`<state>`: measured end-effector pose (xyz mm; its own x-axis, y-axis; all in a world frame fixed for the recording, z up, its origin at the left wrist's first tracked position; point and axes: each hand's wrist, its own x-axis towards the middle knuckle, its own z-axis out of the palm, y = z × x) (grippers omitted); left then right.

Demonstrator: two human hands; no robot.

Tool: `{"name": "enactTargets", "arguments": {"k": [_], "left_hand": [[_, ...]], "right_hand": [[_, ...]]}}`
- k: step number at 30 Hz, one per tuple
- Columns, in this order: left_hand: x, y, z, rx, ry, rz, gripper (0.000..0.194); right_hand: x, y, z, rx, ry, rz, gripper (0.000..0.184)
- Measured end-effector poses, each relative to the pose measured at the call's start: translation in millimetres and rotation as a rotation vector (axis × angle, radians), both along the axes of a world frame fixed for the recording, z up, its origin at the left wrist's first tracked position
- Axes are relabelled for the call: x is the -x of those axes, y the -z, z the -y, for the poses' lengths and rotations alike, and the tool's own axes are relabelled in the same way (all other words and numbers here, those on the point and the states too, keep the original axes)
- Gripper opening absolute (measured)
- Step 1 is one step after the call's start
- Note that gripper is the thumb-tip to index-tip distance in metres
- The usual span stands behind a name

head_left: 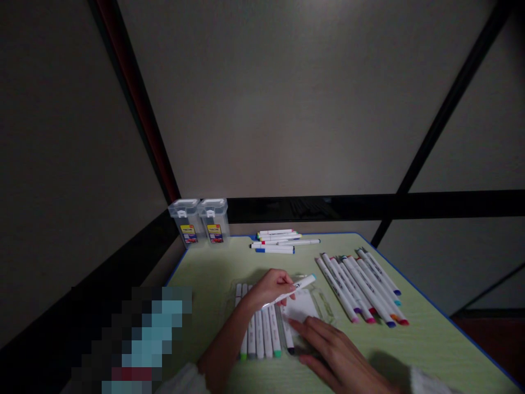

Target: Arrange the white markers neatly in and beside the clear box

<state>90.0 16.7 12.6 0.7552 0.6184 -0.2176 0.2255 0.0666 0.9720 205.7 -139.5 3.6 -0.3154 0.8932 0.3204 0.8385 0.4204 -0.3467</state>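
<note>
My left hand (275, 285) is closed around a white marker (305, 282) with a light blue end, held slanted above a clear plastic case (232, 306). In the case, on the left, several white markers (260, 334) lie side by side, some with green or grey ends. A white marker with a black end (289, 336) lies a little apart from that row. My right hand (328, 345) rests with fingers spread beside it, the index fingertip at its side; whether they touch I cannot tell. My left hand and wrist hide part of the row.
A spread of several markers (361, 287) lies on the right of the pale green table (205, 279). More markers (279, 243) are heaped at the back. Two clear lidded boxes (186, 224) stand at the back left corner, against the wall panels.
</note>
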Motion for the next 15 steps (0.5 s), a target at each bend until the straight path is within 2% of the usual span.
{"name": "enactTargets", "arguments": {"k": [6, 10, 15], "left_hand": [[7.1, -3.5, -3.0, 0.017, 0.148, -0.057, 0.042], [11.5, -11.7, -1.7, 0.056, 0.285, -0.102, 0.045], [12.1, -12.8, -0.6, 0.096, 0.420, -0.157, 0.047]], "right_hand": [[-2.9, -3.5, -4.0, -0.119, 0.054, -0.061, 0.029], [-9.8, -0.9, -7.7, -0.188, 0.136, -0.050, 0.036], [-13.1, -0.5, -10.8, -0.117, 0.098, -0.080, 0.044]]}}
